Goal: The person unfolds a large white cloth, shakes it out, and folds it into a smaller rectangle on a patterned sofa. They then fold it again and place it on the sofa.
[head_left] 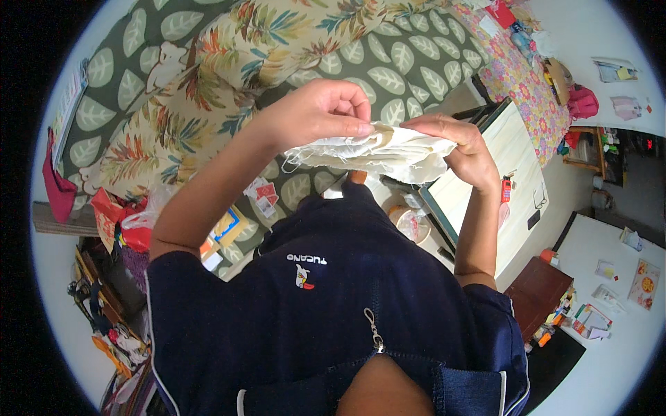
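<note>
A stack of white cloth pieces (388,156) with frayed edges and loose threads is held up in front of my chest. My left hand (320,114) pinches its upper edge near the middle, thumb and forefinger together and the other fingers curled. At the other end, my right hand (466,149) grips the stack, with fingers along the top and the rest of the hand around the right edge. The layers fan slightly apart along the side toward me. Threads dangle from the left corner.
Beyond my hands lies a bed with a green leaf-patterned sheet (388,73) and a floral quilt (229,48). At the right stands a light-topped table (513,145) bearing a red device (506,190) and glasses (540,199). A lined bin (409,223) sits beside it. Cards (262,196) lie at the left.
</note>
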A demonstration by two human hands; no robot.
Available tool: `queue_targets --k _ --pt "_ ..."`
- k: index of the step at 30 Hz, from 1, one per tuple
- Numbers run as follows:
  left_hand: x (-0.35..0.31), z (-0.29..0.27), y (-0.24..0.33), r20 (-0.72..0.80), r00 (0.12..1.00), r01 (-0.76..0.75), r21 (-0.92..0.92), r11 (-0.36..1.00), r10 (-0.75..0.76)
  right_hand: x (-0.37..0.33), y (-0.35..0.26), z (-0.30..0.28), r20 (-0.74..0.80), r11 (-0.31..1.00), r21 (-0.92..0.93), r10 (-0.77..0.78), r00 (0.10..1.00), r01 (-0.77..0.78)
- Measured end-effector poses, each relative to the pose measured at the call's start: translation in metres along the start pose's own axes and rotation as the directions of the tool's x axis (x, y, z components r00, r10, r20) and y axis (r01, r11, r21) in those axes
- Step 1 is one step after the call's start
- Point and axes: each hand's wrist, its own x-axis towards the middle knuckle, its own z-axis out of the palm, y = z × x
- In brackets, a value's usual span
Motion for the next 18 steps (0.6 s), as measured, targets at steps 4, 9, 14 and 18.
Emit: queue_targets --k 4,9,14,18 --pt "-0.001 0.006 -0.016 -0.005 0.995 0.101 -0.007 0.995 -0.101 -0.003 0.008 0.008 0.032 0.998 -0.066 0.015 0.999 -0.013" --pt "-0.003 0.007 -0.034 0.019 0.999 0.038 -0.051 0.998 -0.037 -0.007 0.02 0.018 0.039 0.998 -0.056 0.031 0.999 -0.029" --pt "-0.009 0.005 -0.016 -0.046 0.993 -0.1 0.144 0.985 0.108 -0.008 0.019 0.026 -0.006 0.993 0.03 0.114 0.993 -0.113" --pt "-0.013 0.003 -0.016 -0.064 0.997 -0.019 0.421 0.907 0.051 -0.007 0.022 0.035 -0.016 0.997 -0.022 0.075 0.997 -0.076"
